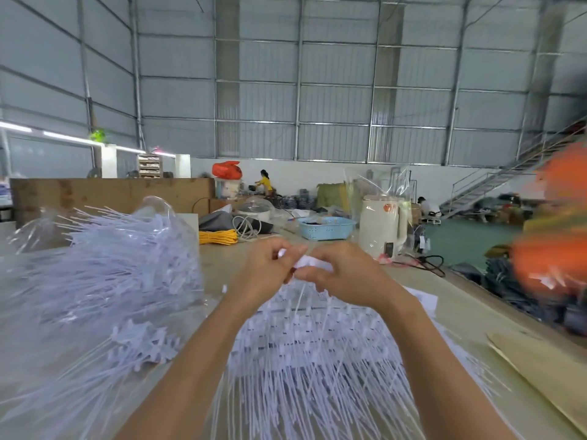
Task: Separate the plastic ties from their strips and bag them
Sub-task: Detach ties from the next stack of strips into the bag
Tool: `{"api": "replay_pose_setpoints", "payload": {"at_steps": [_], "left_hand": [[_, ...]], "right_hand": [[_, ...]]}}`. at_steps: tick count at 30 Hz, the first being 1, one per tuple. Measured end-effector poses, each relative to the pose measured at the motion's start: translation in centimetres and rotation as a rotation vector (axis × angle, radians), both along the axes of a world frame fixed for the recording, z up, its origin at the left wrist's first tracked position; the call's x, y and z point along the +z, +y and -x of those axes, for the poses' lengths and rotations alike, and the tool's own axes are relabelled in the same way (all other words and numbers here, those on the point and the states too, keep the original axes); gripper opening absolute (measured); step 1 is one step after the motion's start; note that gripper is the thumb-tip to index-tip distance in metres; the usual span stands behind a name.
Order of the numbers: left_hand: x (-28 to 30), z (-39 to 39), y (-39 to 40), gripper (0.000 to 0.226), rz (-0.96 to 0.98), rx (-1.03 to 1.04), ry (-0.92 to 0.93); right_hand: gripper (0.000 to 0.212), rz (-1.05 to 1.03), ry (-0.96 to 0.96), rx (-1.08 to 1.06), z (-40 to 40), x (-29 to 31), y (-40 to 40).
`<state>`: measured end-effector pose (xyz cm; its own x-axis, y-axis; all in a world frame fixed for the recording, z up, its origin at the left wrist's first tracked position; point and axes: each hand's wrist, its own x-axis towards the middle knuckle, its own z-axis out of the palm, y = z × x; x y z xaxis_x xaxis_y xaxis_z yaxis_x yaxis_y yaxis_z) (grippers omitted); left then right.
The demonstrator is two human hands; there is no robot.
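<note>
Both hands, left hand (265,269) and right hand (344,274), pinch a white strip of ties (313,263) above the tie pile (317,354). A clear bag of ties (104,265) sits left. A blue basket (327,228) and maybe a kettle (382,228) stand behind.

Both hands are raised together over the table (470,315), fingers curled. The left hand (265,269) and the right hand (344,274) pinch the same small white piece of plastic (309,261) between them, with a fan of white ties on strips (305,350) hanging and spreading below toward the near edge. To the left a clear bag (104,262) bulges with loose ties, more lying beside it. Further back stand a blue basket (327,228), a cream kettle (382,228) and a coil of yellow cord (218,237).
</note>
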<state>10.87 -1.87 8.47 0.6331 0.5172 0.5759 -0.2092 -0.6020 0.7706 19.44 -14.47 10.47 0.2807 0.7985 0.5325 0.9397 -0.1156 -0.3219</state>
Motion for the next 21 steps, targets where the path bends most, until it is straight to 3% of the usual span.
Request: {"api": "replay_pose_setpoints", "payload": {"at_steps": [5,7,11,18,21], "left_hand": [[-0.2,0.0,-0.2,0.04,0.349,-0.294,-0.018],[-0.5,0.0,-0.4,0.047,0.26,-0.197,0.023],[-0.6,-0.6,-0.6,0.043,0.15,0.097,-0.079],[-1.1,-1.3,0.8,0.027,0.43,-0.004,0.012],[-1.5,-1.7,1.0,0.03,0.426,0.119,0.047]], "right_hand": [[0.019,0.003,-0.03,0.012,0.2,0.0,0.3],[0.021,0.015,-0.052,-0.003,0.2,-0.1,0.4],[0.024,-0.023,-0.117,-0.049,0.5,-0.5,0.8],[0.02,0.0,-0.409,-0.242,1.6,-0.8,1.6],[0.009,0.07,-0.46,-0.244,3.4,0.4,0.6]]}}
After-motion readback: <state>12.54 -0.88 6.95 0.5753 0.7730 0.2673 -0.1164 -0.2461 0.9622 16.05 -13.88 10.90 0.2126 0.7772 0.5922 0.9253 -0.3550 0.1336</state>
